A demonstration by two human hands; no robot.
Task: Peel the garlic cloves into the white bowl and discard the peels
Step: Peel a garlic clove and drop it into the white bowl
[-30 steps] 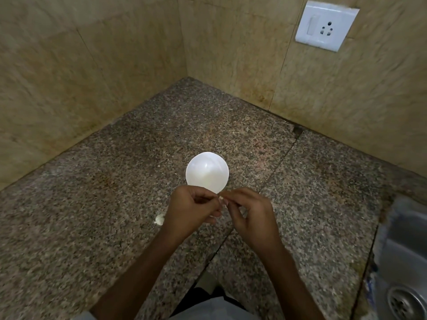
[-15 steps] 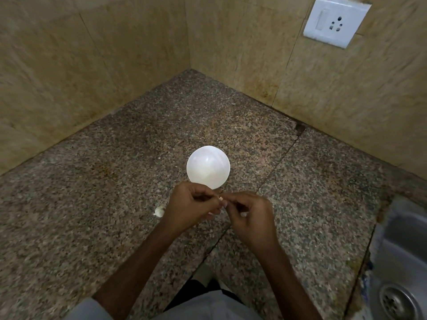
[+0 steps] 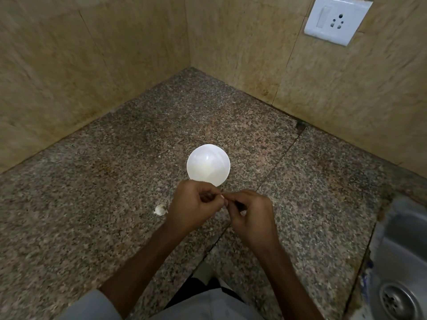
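A speckled granite counter [image 3: 111, 204] fills the corner, made of two slabs with a dark seam running between them towards me. Beige marbled wall tiles [image 3: 92, 65] rise behind it on both sides, stained along the bottom joint. At the right edge a steel sink [image 3: 402, 257] is set into the counter, its round drain [image 3: 398, 301] showing low in the corner. High on the right wall sits a white switch-and-socket plate [image 3: 336, 19]. The person's bare forearms reach in over the near edge of the counter, and the two hands meet just in front of the bowl. The left hand [image 3: 194, 204] is curled, its thumb and fingertips pinching a small garlic clove [image 3: 222, 197]; the right hand [image 3: 251, 215] is curled too, pinching the same clove from the other side. Only a pale sliver of the clove shows between the fingertips, so I cannot tell how much skin is on it. Just beyond the knuckles a small white bowl [image 3: 208, 165] stands upright on the left slab, near the seam. A loose garlic clove in its skin [image 3: 160, 209] lies on the counter just left of the left hand.
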